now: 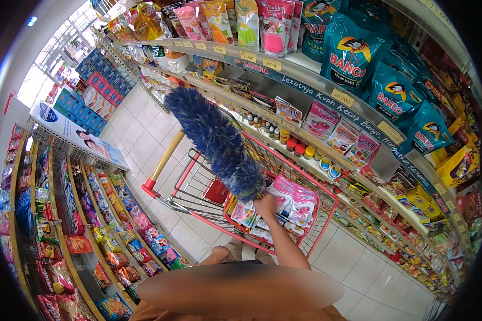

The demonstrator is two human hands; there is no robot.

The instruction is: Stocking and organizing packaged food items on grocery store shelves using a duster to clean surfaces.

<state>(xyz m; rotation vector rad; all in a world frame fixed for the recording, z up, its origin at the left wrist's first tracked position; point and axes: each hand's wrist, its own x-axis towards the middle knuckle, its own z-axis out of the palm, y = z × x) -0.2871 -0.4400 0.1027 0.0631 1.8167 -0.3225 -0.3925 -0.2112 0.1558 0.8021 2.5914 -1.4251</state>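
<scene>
Above red-rimmed shopping cart (336, 201), blue fluffy duster (213, 140) slants toward upper left; right hand (266, 205) wrapped round its lower end, near pink packets (303, 205). Left hand (219, 253) low, near body; cannot tell whether holding anything.

Red-framed cart (150, 187) is carrying pink-and-white packets (303, 207); upper right shelf (308, 65) is holding teal pouches (353, 51), upright packs (248, 24); tiled floor (377, 267) is bearing the cart.
</scene>
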